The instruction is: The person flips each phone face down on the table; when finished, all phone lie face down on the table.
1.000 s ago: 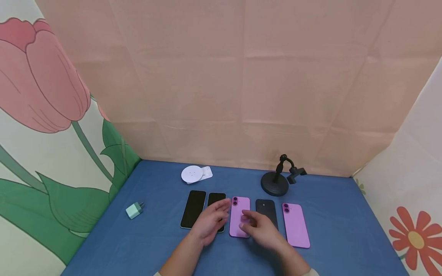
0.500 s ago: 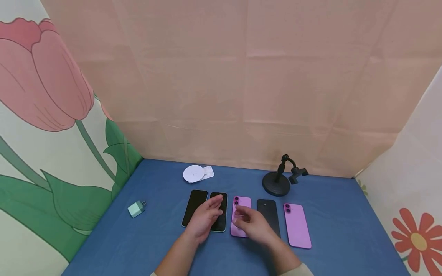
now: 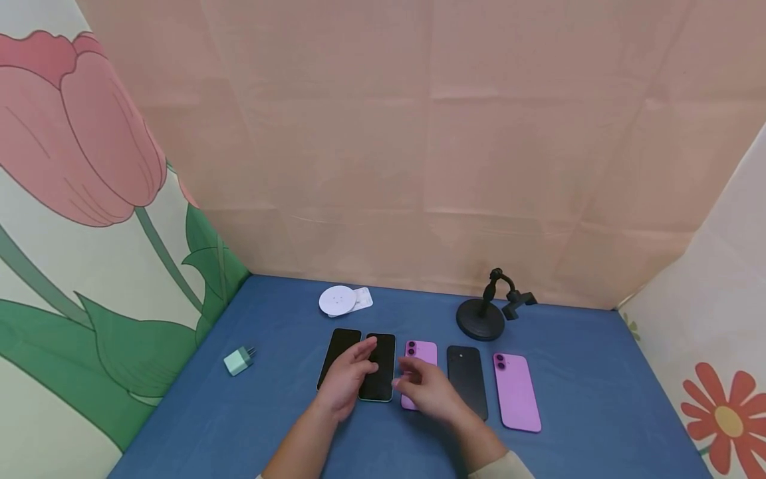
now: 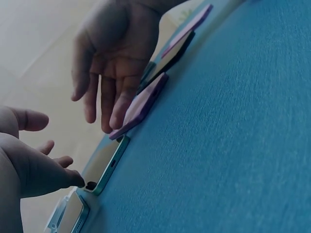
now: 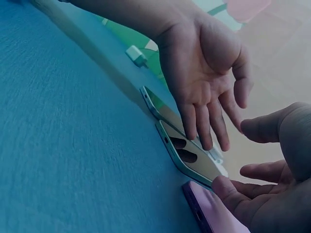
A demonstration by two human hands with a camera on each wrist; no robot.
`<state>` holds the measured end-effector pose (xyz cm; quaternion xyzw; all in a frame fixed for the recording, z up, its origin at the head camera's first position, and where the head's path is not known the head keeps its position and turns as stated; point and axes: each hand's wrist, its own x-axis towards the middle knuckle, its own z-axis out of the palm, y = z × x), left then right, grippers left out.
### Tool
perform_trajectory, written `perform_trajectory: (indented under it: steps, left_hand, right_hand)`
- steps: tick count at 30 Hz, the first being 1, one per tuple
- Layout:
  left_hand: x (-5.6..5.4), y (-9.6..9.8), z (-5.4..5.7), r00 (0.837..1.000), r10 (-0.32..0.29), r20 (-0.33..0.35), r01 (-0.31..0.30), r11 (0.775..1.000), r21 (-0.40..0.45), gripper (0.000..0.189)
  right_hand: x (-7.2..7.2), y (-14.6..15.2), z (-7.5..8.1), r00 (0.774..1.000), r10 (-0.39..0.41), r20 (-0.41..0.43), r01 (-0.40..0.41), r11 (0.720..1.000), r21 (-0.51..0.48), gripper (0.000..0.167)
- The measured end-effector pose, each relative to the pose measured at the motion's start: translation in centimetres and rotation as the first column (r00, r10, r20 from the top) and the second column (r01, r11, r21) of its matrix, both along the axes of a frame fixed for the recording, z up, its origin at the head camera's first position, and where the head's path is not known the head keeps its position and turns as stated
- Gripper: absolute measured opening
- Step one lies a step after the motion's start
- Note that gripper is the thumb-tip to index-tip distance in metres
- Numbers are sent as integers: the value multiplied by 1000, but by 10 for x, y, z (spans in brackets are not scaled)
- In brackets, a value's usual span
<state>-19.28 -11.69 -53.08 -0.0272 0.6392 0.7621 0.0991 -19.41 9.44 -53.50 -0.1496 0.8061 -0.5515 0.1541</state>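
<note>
Several phones lie in a row on the blue tabletop. My left hand [image 3: 346, 380], fingers extended, hovers over the gap between a dark-screened phone [image 3: 338, 344] and a second one with a pale green frame [image 3: 380, 379]. The right hand [image 3: 432, 394], fingers loosely bent and holding nothing, is above a purple phone [image 3: 426, 350], covering part of its back. In the right wrist view, finger reflections show on the green-framed phone's screen [image 5: 187, 153]. Farther right are a black phone [image 3: 467, 379] and another purple phone [image 3: 517, 396], both back up.
A black phone stand [image 3: 481, 319] with a bent arm is at the back right. At the back left, a white disc [image 3: 337, 301] overlaps a small white card [image 3: 363, 299]. A pale green charger plug [image 3: 238, 361] lies at the left. Fabric walls [image 3: 431, 146] enclose the table.
Both hands have shifted left, uncovering more of the green-framed phone and the black phone. The phones keep their places on the table; the head view has turned slightly.
</note>
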Motion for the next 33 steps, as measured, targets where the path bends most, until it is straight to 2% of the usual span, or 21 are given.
perform_trajectory:
  steps: [11,21,33]
  left_hand:
    - [2,-9,-4,1000,17,1,-17,1000,-20,59]
    - [-1,-14,-9,1000,9,24,-10,1000,27,61]
    - [-4,-19,-14,999,-5,47,1,996,88,61]
  right_hand:
    - [0,-13,0,1000,9,19,-9,1000,-2,59]
    - [-3,-17,-1,999,-16,30,15,999,36,60]
    - [-8,-15,-1,997,-22,75,23,1000,-16,58]
